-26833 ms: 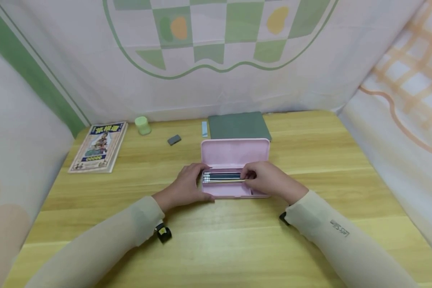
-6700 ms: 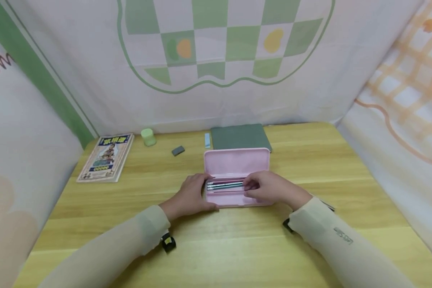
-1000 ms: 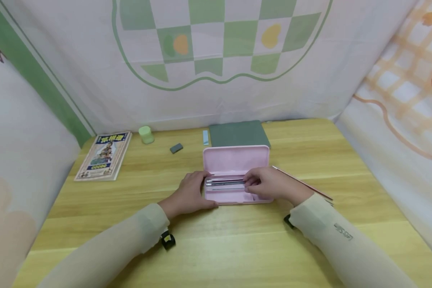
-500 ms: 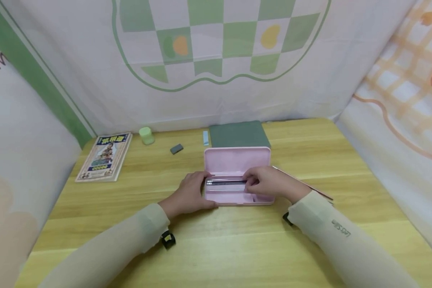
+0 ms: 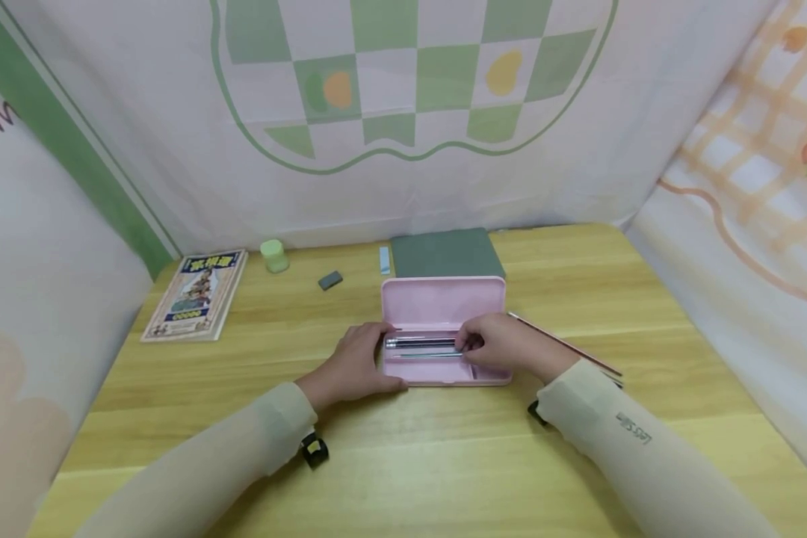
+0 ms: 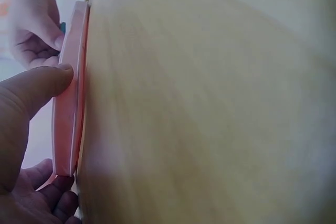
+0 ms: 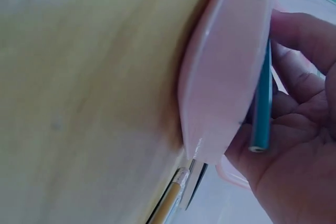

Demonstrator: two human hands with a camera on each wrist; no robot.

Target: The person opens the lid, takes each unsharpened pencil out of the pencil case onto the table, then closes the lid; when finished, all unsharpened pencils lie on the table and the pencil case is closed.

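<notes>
An open pink pencil case [image 5: 444, 300] lies on the table, its lid tipped back. My left hand [image 5: 356, 360] grips its left end, with the thumb [image 6: 47, 85] on the front wall and the other fingers curled at the end. Inside, several dark pencils [image 5: 417, 344] with silver ends lie lengthwise. My right hand [image 5: 501, 345] reaches into the right half and pinches a teal pencil [image 7: 262, 114], whose left part shows in front of the dark ones in the head view. Beside my right wrist, a red pencil [image 5: 565, 342] lies on the table with other pencils.
Behind the case lies a dark green notebook [image 5: 447, 252], with a light blue strip [image 5: 385, 260] beside it. Further left are a grey eraser [image 5: 330, 280], a small green jar [image 5: 274, 256] and a book [image 5: 195, 295]. A fabric wall [image 5: 403, 194] borders the table's back.
Pencils have moved from the case to the table at right since the oldest frame, the red one within the last several seconds. The teal pencil now lies apart from the dark ones.
</notes>
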